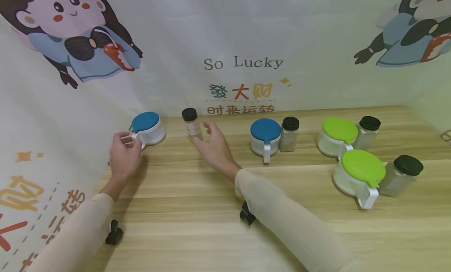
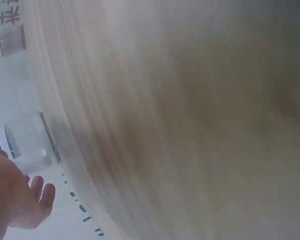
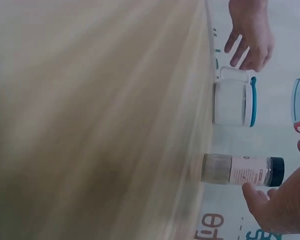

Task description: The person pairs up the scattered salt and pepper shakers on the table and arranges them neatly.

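At the back left, a clear jar with a blue lid (image 1: 146,122) stands with its white handle towards my left hand (image 1: 126,152). The fingertips are right at that handle; in the right wrist view the left hand (image 3: 252,35) has its other fingers loosely extended beside the jar (image 3: 232,102). A small bottle with a black cap (image 1: 190,115) and a printed label stands upright farther right. My right hand (image 1: 216,148) is beside it, thumb and fingers spread apart around its near side. In the right wrist view the thumb tip overlaps the edge of the labelled bottle (image 3: 249,170).
Right of the hands stand another blue-lidded jar (image 1: 266,133) and a black-capped bottle (image 1: 290,135). Two green-lidded jars, one behind (image 1: 339,131) and one nearer (image 1: 363,170), have black-capped bottles beside them. A printed cloth (image 1: 176,37) borders the wooden table (image 1: 183,225) at back and left.
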The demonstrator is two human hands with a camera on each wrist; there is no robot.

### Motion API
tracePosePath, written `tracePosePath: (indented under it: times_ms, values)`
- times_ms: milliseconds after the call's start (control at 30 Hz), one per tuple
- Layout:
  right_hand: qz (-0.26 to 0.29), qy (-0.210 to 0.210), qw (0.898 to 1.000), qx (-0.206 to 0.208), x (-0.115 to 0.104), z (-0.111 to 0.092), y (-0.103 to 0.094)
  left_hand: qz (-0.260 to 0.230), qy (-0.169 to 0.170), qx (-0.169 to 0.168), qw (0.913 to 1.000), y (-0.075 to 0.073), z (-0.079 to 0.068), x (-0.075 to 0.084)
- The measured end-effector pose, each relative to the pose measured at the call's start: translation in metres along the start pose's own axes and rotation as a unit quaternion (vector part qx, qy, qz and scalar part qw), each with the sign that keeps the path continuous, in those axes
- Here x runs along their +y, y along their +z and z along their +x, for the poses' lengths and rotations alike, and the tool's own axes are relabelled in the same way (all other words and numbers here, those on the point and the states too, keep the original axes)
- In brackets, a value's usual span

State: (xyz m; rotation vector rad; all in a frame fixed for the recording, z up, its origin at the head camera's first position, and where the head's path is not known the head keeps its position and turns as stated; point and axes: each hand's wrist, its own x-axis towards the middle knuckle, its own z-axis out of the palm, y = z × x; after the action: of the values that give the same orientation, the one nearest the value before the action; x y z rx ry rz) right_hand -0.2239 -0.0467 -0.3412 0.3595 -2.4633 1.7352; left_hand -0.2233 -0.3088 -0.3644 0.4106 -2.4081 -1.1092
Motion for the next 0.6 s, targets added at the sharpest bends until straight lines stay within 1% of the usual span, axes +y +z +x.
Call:
tracePosePath:
  times_ms: [67, 100, 167, 200, 233, 300, 333, 367, 433, 500, 533, 600]
  values:
    - [-0.002, -0.007, 1.0, 0.004, -0.001, 0.006, 0.006, 0.015, 0.009, 0.012, 0.9998, -0.002, -0.004, 0.001]
    - [-0.007, -0.011, 1.0, 0.003, -0.002, 0.008, 0.008, 0.019, 0.022, 0.019, 0.9994, -0.003, -0.005, 0.002]
    - [-0.019, -0.021, 1.0, 0.002, 0.0, 0.014, 0.011, 0.024, 0.064, 0.022, 0.9974, -0.004, -0.004, 0.003]
    - [-0.025, -0.024, 0.999, 0.003, 0.001, 0.016, 0.013, 0.027, 0.088, 0.015, 0.9956, -0.005, -0.003, 0.004]
    - [-0.031, -0.025, 0.999, 0.004, 0.003, 0.019, 0.015, 0.032, 0.115, 0.001, 0.9928, -0.005, 0.0, 0.005]
    - [-0.036, -0.036, 0.999, 0.002, 0.006, 0.023, 0.018, 0.04, 0.164, -0.037, 0.985, -0.004, 0.007, 0.007]
    - [-0.038, -0.041, 0.998, 0.0, 0.008, 0.025, 0.02, 0.049, 0.181, -0.062, 0.9803, -0.004, 0.011, 0.006]
    - [-0.037, -0.045, 0.998, -0.004, 0.009, 0.026, 0.021, 0.063, 0.191, -0.087, 0.9758, -0.003, 0.015, 0.006]
    - [-0.04, -0.053, 0.998, -0.014, 0.011, 0.028, 0.026, 0.096, 0.197, -0.13, 0.9671, -0.004, 0.022, 0.003]
    - [-0.038, -0.058, 0.998, -0.013, 0.013, 0.03, 0.029, 0.12, 0.191, -0.162, 0.9608, -0.005, 0.028, -0.001]
    - [-0.038, -0.058, 0.998, -0.008, 0.013, 0.031, 0.03, 0.126, 0.185, -0.177, 0.9585, -0.006, 0.03, -0.002]
    - [-0.038, -0.059, 0.998, 0.001, 0.014, 0.035, 0.032, 0.133, 0.175, -0.192, 0.9565, -0.007, 0.034, -0.004]
